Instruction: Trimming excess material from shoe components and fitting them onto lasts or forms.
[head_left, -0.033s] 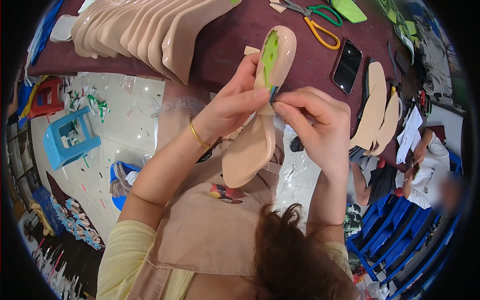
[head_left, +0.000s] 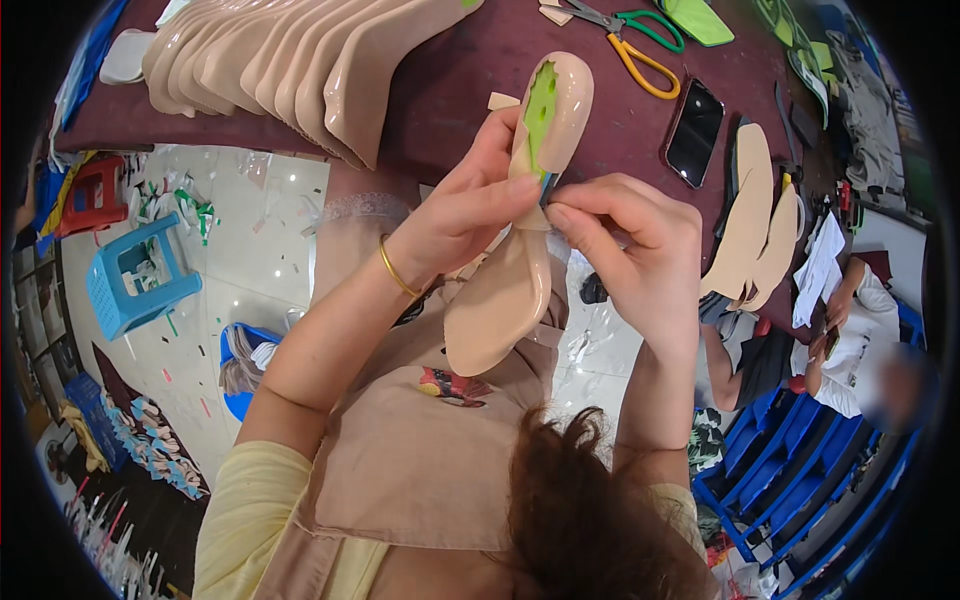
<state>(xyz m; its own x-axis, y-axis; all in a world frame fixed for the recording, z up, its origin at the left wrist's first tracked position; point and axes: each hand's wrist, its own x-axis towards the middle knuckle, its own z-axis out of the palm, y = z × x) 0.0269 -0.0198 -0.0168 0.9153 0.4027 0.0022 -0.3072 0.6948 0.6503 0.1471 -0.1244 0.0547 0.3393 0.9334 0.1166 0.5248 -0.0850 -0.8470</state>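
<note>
Beige insole [head_left: 505, 280] with green patch, held upright over the table's near edge, pinched at mid-length by left hand [head_left: 465, 215] and right hand [head_left: 625, 250], both closed on it. Behind, dark maroon table [head_left: 620, 130]: insole stack [head_left: 290, 60] at far left, scissors [head_left: 630, 40] and phone [head_left: 695, 118] toward the right. Below left, littered pale floor, blue stool [head_left: 135, 275].

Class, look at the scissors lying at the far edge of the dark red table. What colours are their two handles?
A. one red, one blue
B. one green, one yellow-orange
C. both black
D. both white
B: the scissors have one green loop and one yellow-orange loop, lying on the table beyond the beige shoe insole held in both hands.
</note>
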